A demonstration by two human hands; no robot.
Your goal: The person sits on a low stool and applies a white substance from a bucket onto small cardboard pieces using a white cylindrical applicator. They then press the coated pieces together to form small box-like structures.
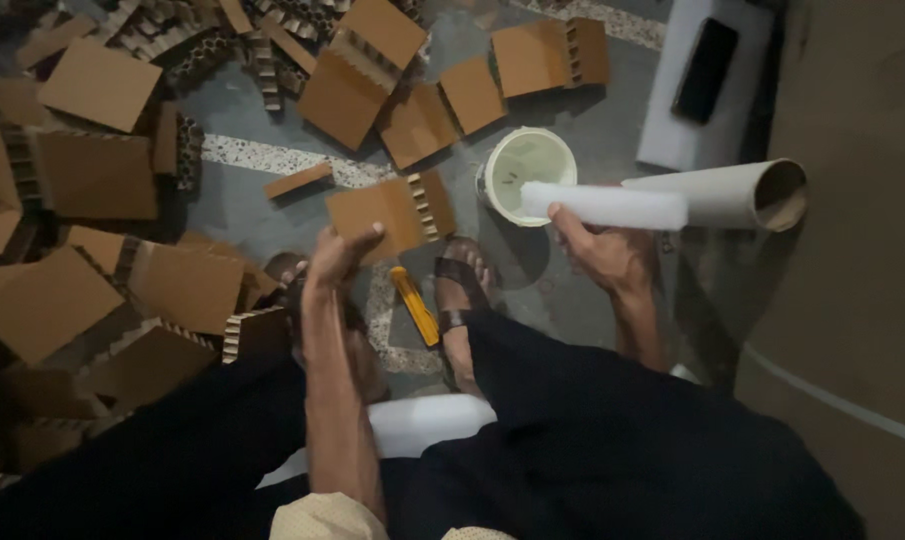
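Note:
My left hand (337,255) grips a brown honeycomb cardboard piece (392,212) by its lower left corner and holds it up over the floor. My right hand (600,250) is closed around a white foam strip (604,204) that points left over a white bucket (528,170). A cardboard tube (732,194) lies just behind the strip, its open end to the right. A yellow utility knife (415,305) lies on the floor between my sandalled feet.
Many cut cardboard pieces (97,82) litter the floor at left and top. A white block with a dark phone (705,68) on it sits at top right. A large brown board (862,250) stands along the right side.

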